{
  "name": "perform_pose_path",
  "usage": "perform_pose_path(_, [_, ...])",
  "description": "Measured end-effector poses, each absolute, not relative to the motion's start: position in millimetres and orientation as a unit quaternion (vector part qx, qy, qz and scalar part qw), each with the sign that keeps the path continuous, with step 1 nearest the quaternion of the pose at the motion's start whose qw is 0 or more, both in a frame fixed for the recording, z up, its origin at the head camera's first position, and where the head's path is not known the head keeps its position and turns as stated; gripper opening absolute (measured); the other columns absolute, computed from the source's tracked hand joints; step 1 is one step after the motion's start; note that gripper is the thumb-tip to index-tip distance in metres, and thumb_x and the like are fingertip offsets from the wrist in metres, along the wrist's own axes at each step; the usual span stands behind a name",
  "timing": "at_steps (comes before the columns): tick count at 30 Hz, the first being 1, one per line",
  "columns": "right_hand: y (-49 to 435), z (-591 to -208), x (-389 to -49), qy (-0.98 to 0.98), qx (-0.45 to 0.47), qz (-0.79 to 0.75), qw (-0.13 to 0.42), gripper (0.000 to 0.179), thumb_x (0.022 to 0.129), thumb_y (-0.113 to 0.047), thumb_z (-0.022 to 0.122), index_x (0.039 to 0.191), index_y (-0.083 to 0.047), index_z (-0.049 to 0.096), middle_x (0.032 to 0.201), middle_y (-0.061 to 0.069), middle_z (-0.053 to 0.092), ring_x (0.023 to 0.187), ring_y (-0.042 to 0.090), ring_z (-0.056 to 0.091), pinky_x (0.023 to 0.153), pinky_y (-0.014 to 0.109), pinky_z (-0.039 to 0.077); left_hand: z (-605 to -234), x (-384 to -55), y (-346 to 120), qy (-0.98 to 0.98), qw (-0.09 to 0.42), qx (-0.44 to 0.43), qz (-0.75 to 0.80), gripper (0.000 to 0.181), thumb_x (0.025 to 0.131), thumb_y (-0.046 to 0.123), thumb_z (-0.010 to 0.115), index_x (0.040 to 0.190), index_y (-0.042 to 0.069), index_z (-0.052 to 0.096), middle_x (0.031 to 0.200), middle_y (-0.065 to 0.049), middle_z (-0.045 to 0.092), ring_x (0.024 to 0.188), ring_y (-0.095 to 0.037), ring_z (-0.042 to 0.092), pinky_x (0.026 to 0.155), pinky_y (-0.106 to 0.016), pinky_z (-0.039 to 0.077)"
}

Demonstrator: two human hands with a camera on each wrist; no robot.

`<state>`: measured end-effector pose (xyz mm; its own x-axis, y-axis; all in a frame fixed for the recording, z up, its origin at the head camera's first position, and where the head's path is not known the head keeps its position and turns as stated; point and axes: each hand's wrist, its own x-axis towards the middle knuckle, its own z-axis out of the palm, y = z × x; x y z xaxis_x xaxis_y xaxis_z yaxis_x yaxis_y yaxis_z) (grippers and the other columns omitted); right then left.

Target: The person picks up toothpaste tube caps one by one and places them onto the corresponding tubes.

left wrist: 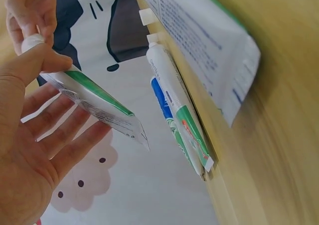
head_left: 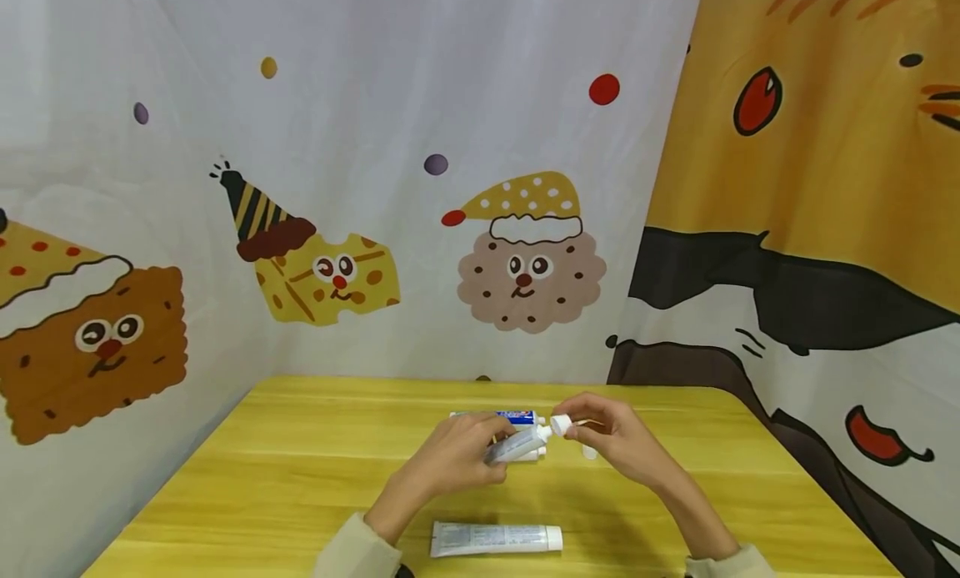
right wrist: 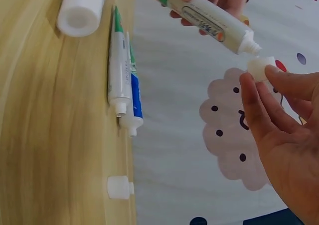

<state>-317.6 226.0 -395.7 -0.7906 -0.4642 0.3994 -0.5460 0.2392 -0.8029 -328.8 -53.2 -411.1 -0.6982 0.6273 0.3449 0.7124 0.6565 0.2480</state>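
My left hand (head_left: 459,454) grips a white and green toothpaste tube (right wrist: 212,23) between thumb and fingers, its bare threaded nozzle toward the right. Just off that nozzle, my right hand (head_left: 621,441) pinches a white screw cap (right wrist: 259,69) with thumb and fingertips. In the right wrist view a small gap shows between cap and nozzle. Below and behind the held tube, a white and green tube (left wrist: 172,90) and a blue, white and green tube (left wrist: 162,99) lie side by side on the table, both with their nozzles bare.
Closer to me lies another toothpaste tube (head_left: 491,539) with its white cap on. Loose white cap (right wrist: 118,187) stands on the yellow wood-grain table (head_left: 315,453) near the right hand, with another white piece partly behind it. A cartoon-printed curtain (head_left: 360,103) hangs behind the table.
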Motion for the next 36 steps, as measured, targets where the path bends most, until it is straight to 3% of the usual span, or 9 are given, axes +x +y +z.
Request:
perform_pose_path(6, [223.4, -400.1, -318.3, -0.777, 0.341, 0.527, 0.042, 0.024, 0.097, 0.001, 0.066, 0.121, 0.003, 0.065, 0.124, 0.029, 0.063, 0.110, 0.005, 0.067, 0.093, 0.026, 0.058, -411.5, -327.2, -53.0, -0.901, 0.126, -0.373, -0.180, 0.036, 0.082, 0.025, 0.078, 0.117, 0.022, 0.072, 0.106, 0.010, 0.073, 0.078, -0.001, 0.055, 0.068, -0.019, 0.046])
perform_pose_path(13, [220.7, -398.6, -318.0, -0.762, 0.339, 0.550, 0.032, 0.025, 0.095, 0.003, 0.067, 0.120, 0.007, 0.065, 0.123, 0.029, 0.062, 0.106, 0.010, 0.068, 0.091, 0.029, 0.059, -413.5, -327.3, -50.9, -0.900, 0.138, -0.373, -0.181, 0.036, 0.082, 0.025, 0.078, 0.118, 0.022, 0.072, 0.106, 0.010, 0.073, 0.078, 0.000, 0.055, 0.067, -0.018, 0.046])
perform_pose_path(27, [217.5, -394.6, -314.2, -0.798, 0.332, 0.500, 0.058, 0.023, 0.092, 0.003, 0.071, 0.114, -0.004, 0.074, 0.121, 0.025, 0.069, 0.109, 0.006, 0.066, 0.088, 0.033, 0.061, -415.2, -326.7, -48.1, -0.901, 0.129, -0.375, -0.174, 0.034, 0.084, 0.028, 0.079, 0.117, 0.024, 0.072, 0.107, 0.010, 0.073, 0.079, 0.001, 0.055, 0.066, -0.018, 0.045])
perform_pose_path(36, [217.3, -391.0, -310.9, -0.816, 0.336, 0.466, 0.072, 0.020, 0.092, -0.004, 0.074, 0.112, -0.009, 0.074, 0.117, 0.018, 0.071, 0.105, 0.011, 0.067, 0.084, 0.032, 0.061, -412.7, -326.1, -47.1, -0.902, 0.130, -0.378, -0.164, 0.034, 0.084, 0.027, 0.079, 0.117, 0.023, 0.072, 0.108, 0.009, 0.073, 0.079, 0.000, 0.056, 0.067, -0.019, 0.045])
